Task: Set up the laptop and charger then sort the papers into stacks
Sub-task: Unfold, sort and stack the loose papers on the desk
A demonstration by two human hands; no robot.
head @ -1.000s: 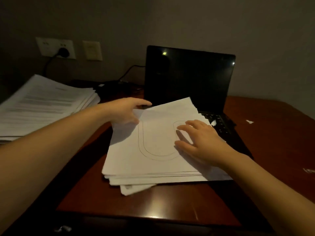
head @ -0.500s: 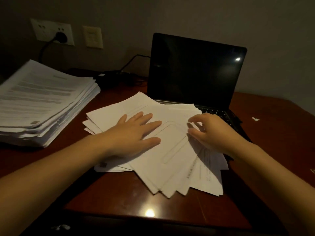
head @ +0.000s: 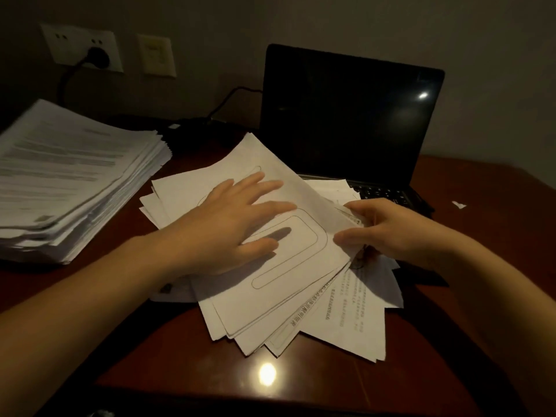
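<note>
papers (head: 270, 296) (print too small to read) under flat open left hand (head: 228, 230), edge pinched by right hand (head: 388, 230)

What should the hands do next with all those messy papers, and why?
Probably lift off the top sheet. The left hand lies flat on the fanned papers, pinning them, while the right hand pinches the top sheet's edge. The fan also covers part of the laptop keyboard, and a tall stack sits to the left, perhaps for that sheet.

Wooden desk (head: 180, 350): papers (head: 346, 314), laptop (head: 346, 115).
</note>
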